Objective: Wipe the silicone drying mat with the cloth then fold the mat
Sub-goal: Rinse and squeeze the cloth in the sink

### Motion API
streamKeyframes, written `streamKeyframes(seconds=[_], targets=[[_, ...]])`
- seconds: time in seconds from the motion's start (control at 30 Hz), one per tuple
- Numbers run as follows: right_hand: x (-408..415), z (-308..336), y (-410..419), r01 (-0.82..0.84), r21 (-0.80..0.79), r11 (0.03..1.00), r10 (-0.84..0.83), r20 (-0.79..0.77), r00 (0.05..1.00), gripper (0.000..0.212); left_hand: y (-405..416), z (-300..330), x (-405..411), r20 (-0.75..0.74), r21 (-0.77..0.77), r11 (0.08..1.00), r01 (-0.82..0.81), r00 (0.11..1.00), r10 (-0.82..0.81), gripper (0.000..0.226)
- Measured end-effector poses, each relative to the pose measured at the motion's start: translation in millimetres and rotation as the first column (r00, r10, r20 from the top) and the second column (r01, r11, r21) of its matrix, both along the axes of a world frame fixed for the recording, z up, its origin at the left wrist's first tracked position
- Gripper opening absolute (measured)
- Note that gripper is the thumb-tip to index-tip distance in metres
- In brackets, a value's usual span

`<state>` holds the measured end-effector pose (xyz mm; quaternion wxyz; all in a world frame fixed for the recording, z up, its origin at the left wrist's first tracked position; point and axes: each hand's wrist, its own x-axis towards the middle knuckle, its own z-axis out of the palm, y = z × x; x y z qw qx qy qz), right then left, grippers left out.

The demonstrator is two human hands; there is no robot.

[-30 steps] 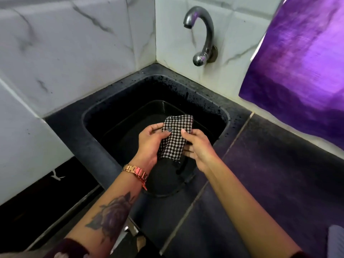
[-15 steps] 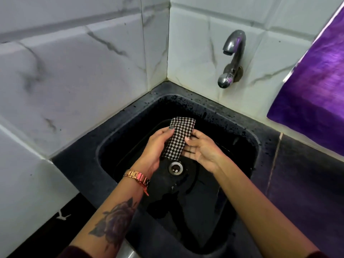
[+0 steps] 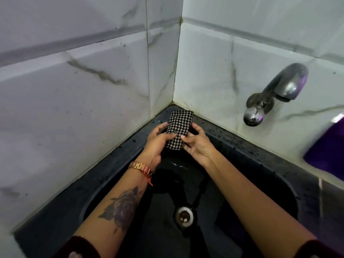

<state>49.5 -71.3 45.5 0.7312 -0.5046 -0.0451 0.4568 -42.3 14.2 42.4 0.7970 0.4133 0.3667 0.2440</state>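
**Cloth held over sink**

Folded checked cloth up near back corner, over black sink. L hand & R hand both pinch it, thumbs on top. Tap at right, drain below.

purple mat cut off by right edge; cloth's lower end hidden behind hands.
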Motion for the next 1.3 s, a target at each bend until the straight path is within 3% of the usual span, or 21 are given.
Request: streamKeyframes(seconds=[0.13,0.27,0.4,0.53,0.63,0.73,0.97,1.3], targets=[[26.0,-11.5,46.8,0.078,-0.116,0.99,-0.064,0.121,0.991,0.059,32.5,-12.9,37.7,-0.088,0.124,0.992,-0.013,0.996,0.024,0.048],[53.8,-30.6,82.1,0.145,-0.135,0.98,-0.111,0.234,0.966,0.057,62.9,-26.2,72.1,-0.169,0.304,0.953,-0.02,0.983,0.074,0.049],[69.3,-51.1,108.9,0.222,-0.253,0.942,-0.105,0.408,0.907,0.058,81.5,-43.3,92.2,-0.295,0.563,0.826,0.041,0.943,0.154,0.047],[67.8,-59.5,113.4,0.228,-0.455,0.861,0.128,0.627,0.769,0.049,86.0,-51.0,99.5,-0.491,0.739,0.618,0.269,0.843,0.22,0.043],[63.4,-53.4,106.2,0.231,-0.569,0.789,0.306,0.69,0.656,0.06,78.3,-46.1,97.8,-0.598,0.728,0.573,0.378,0.759,0.259,0.042],[53.4,-41.9,88.8,0.234,-0.504,0.831,0.241,0.707,0.665,0.064,67.4,-38.5,83.4,-0.582,0.773,0.513,0.373,0.738,0.341,0.045],[12.6,-8.2,35.4,0.274,-0.296,0.915,0.017,0.707,0.707,0.06,30.2,-11.1,46.0,-0.449,0.827,0.521,0.212,0.807,0.383,0.05],[-34.2,45.1,-51.3,0.343,-0.202,0.918,-0.116,0.688,0.716,0.054,-54.5,50.8,1.0,-0.358,0.848,0.506,0.157,0.873,0.33,0.052]])
